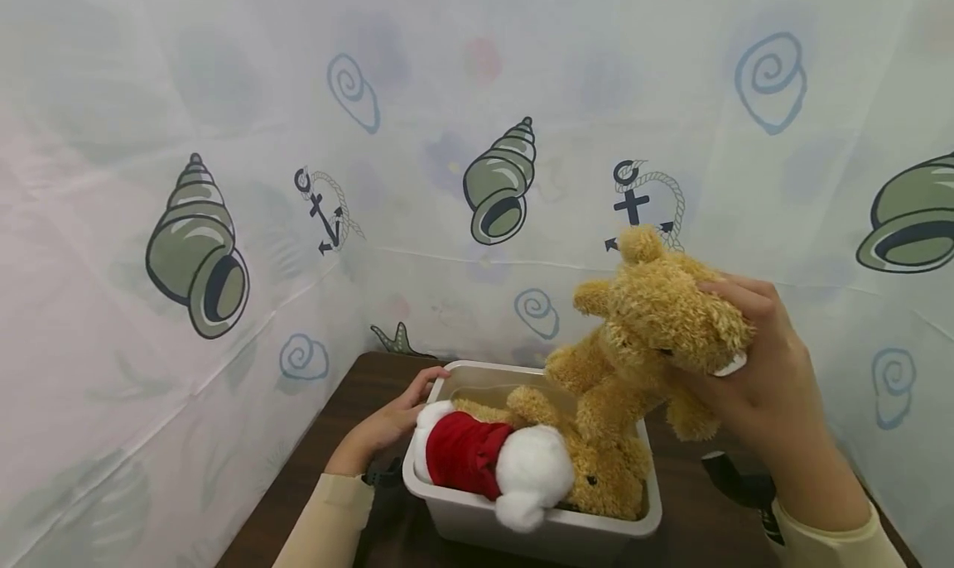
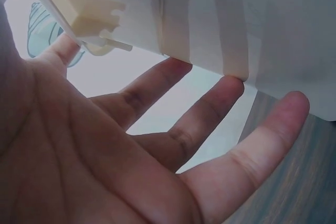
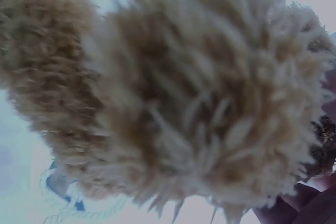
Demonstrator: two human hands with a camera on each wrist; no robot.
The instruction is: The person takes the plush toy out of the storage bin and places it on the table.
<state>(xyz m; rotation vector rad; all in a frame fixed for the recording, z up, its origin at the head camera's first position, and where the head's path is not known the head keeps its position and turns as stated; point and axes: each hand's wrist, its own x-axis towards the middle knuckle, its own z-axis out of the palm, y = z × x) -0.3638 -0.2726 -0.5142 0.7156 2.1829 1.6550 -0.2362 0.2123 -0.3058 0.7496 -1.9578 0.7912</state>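
My right hand [image 1: 775,377] grips a golden-brown teddy bear [image 1: 663,320] by its head, holding it tilted above the right side of a white plastic bin [image 1: 537,531]. The bear's shaggy fur [image 3: 199,103] fills most of the right wrist view and hides much of the hand. Inside the bin lie another golden teddy bear [image 1: 611,477] and a white plush toy in a red top [image 1: 465,452]. The held bear's lower part overlaps the bear in the bin; whether they touch I cannot tell. At the bin's left side, my left hand [image 1: 395,419] rests with extended fingers [image 2: 210,103] against the outer wall.
The bin stands on a dark brown wood-grain table [image 1: 701,510]. White fabric [image 1: 417,187] printed with shells and anchors hangs behind the table and along its left side. A dark strap [image 1: 745,485] shows at my right wrist.
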